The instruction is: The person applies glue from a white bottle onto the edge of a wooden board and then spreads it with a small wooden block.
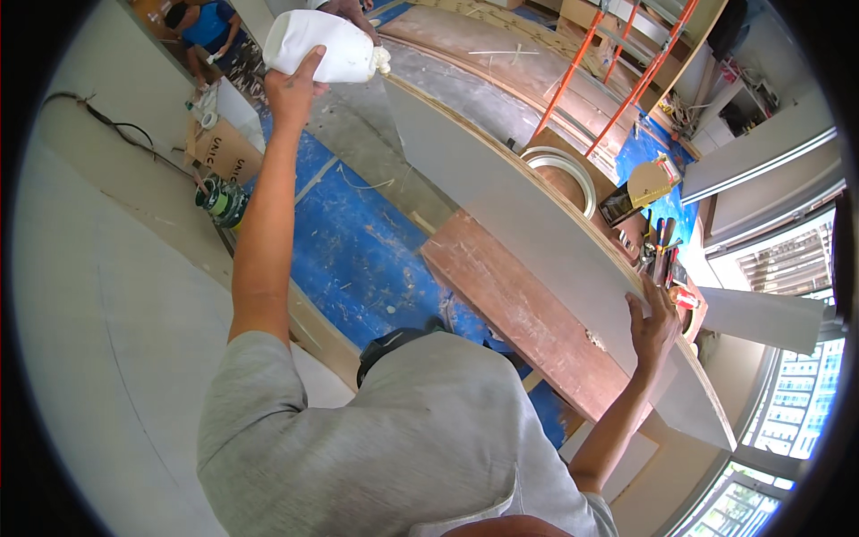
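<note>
The left hand grasps a tilted white plastic bottle with a crusted nozzle, its tip just beside the far end of a long white-faced board with a bare plywood edge. Well apart from the bottle, the right hand touches the board's nearer stretch, though whether it grips I cannot tell.

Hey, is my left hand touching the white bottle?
Touching. The head view shows the left hand gripping the white bottle, thumb pressed against its side.
</note>
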The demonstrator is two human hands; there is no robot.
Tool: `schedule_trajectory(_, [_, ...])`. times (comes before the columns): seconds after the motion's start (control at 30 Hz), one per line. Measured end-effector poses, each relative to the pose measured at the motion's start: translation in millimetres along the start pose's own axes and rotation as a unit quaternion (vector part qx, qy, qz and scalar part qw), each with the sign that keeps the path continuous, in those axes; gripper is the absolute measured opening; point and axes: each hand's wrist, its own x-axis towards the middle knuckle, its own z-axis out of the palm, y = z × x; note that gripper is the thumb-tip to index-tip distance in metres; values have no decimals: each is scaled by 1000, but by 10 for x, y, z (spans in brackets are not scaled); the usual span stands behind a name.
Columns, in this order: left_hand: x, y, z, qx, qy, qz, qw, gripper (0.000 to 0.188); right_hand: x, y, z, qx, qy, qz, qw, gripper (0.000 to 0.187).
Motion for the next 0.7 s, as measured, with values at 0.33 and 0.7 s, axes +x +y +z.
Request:
schedule_trajectory(0.33, [60, 77, 68, -9, -5, -10, 1000, 31, 2, -32, 1, -8, -4, 21, 1000, 41])
schedule_trajectory(0.7, [-122, -127, 87, -11, -3, -6, 1000, 32, 35, -60, -25, -3, -43, 70, 997, 47])
